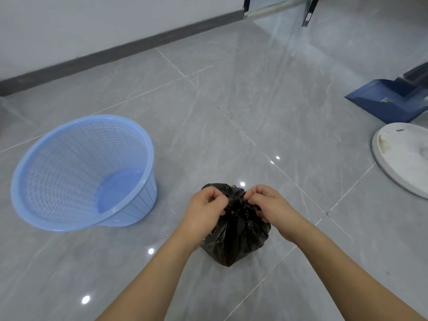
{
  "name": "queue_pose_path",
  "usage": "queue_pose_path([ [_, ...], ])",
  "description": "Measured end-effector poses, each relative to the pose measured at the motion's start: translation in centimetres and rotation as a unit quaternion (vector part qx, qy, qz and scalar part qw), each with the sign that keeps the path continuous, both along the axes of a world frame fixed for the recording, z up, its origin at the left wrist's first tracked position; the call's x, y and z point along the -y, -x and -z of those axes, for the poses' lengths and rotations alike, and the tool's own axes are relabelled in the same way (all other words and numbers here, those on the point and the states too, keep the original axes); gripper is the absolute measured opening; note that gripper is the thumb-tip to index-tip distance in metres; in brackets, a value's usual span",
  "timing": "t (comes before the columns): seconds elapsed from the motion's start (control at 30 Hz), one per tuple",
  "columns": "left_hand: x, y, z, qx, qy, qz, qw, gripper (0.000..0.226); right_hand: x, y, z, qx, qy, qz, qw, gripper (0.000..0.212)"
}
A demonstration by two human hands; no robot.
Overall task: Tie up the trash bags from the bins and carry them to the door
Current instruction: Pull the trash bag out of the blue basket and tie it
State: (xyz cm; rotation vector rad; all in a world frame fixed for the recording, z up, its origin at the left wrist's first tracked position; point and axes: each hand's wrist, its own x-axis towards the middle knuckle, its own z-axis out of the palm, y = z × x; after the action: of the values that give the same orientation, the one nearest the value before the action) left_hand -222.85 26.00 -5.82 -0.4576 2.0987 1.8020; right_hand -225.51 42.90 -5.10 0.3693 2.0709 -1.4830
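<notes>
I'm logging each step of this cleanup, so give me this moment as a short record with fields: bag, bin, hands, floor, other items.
bag: black trash bag, out of the bin, resting on the floor, its top gathered
bin: blue plastic wastebasket, left of the bag, no liner, empty
left hand: pinching the bag's top
right hand: pinching the bag's top from the other side
floor: grey glossy tile floor
other items: blue dustpan and white round base, far right

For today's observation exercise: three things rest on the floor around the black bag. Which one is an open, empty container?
The light blue mesh bin, left of the hands: hollow, empty. The dark blue dustpan and white round base are flat.
</notes>
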Motion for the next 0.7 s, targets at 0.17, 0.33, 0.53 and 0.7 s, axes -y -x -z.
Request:
queue_pose_path([
  [0.17,0.8,0.9,-1.2,0.161,-0.149,-0.037,0.975,0.011,0.3,-0.1,0.4,-0.051,0.005,-0.002,0.999,0.013],
  [0.33,1.3,0.8,-2.0,0.15,-0.038,0.037,0.987,0.013,0.4,0.0,1.0,-0.065,0.007,0.008,0.998,0.013],
  [0.53,0.6,0.5,-2.3,0.117,0.023,0.053,0.991,0.012,0.6,-0.1,1.2,-0.072,0.019,0.002,0.997,0.014],
  [0.7,1.0,0.5,-2.9,0.151,-0.068,0.013,0.986,0.023,1.0,-0.1,0.8,-0.103,0.006,0.0,0.995,0.015],
])
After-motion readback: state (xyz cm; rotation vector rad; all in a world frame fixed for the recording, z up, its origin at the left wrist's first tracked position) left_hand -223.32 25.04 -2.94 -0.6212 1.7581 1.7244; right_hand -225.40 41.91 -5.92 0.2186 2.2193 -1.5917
